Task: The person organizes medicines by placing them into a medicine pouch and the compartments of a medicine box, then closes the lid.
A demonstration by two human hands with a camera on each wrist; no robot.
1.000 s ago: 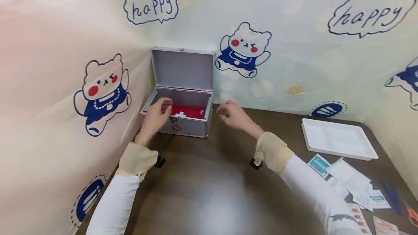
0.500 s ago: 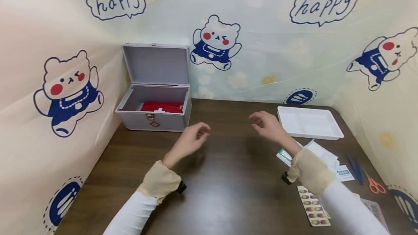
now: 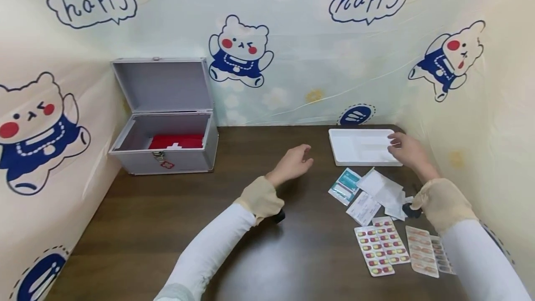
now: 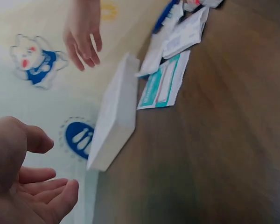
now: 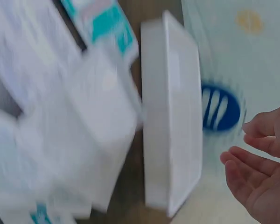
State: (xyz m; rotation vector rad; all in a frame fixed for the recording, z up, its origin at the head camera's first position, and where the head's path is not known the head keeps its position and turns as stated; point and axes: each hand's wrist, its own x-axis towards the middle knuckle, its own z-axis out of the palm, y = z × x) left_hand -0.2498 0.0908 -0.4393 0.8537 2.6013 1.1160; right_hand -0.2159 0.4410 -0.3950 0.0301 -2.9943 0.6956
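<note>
A shallow white divided tray lies at the back right of the table, also seen side-on in the right wrist view. My right hand hovers at its right end with loosely bent, unoccupied fingers. Left of the tray is my left hand, in the air over the table, its fingers relaxed around nothing. In front of the tray lie a teal-and-white packet and several white packets. Nearer still are capsule blister packs and an orange-toned blister strip. My right forearm covers part of the right side.
A silver first-aid case stands at the back left, lid raised, with a red pouch bearing a white cross inside. Printed cloth walls enclose the table at the back and sides.
Both hands have moved right, away from the case: the right hand to the tray's right end, the left to short of the tray. The head view has turned right. The case stays open.
</note>
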